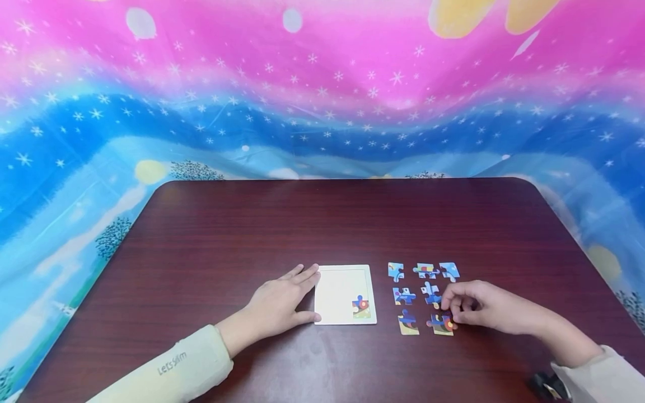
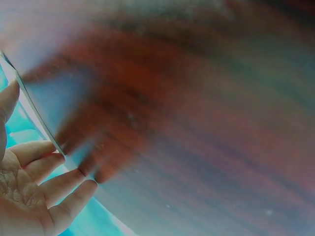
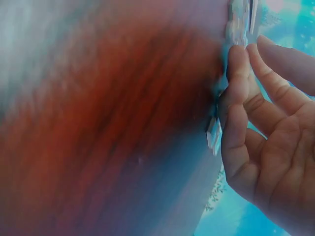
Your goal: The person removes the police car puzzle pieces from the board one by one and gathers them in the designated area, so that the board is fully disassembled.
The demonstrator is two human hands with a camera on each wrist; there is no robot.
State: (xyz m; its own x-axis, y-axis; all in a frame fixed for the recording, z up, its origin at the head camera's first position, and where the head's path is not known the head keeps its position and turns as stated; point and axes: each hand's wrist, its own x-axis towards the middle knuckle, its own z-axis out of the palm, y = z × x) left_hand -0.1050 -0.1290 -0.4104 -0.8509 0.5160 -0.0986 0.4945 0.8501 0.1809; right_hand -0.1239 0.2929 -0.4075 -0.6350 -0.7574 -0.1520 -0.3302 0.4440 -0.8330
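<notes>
A square cream puzzle board (image 1: 335, 294) with a raised rim lies on the table. One colourful puzzle piece (image 1: 360, 307) sits in its lower right corner. My left hand (image 1: 282, 302) has its fingers spread, and the fingertips and thumb touch the board's left edge. To the right of the board lie several loose puzzle pieces (image 1: 404, 296) in rough rows. My right hand (image 1: 484, 307) is among the rightmost ones, fingers bent, between a blue-and-white piece (image 1: 430, 294) and a brown-and-blue piece (image 1: 441, 324). Whether something is between its fingertips is hidden.
The dark reddish-brown table (image 1: 282, 224) has rounded far corners. Behind it hangs a pink and blue cloth (image 1: 322, 101) printed with snowflakes. A small black object (image 1: 548, 386) shows beside the right sleeve (image 1: 602, 375).
</notes>
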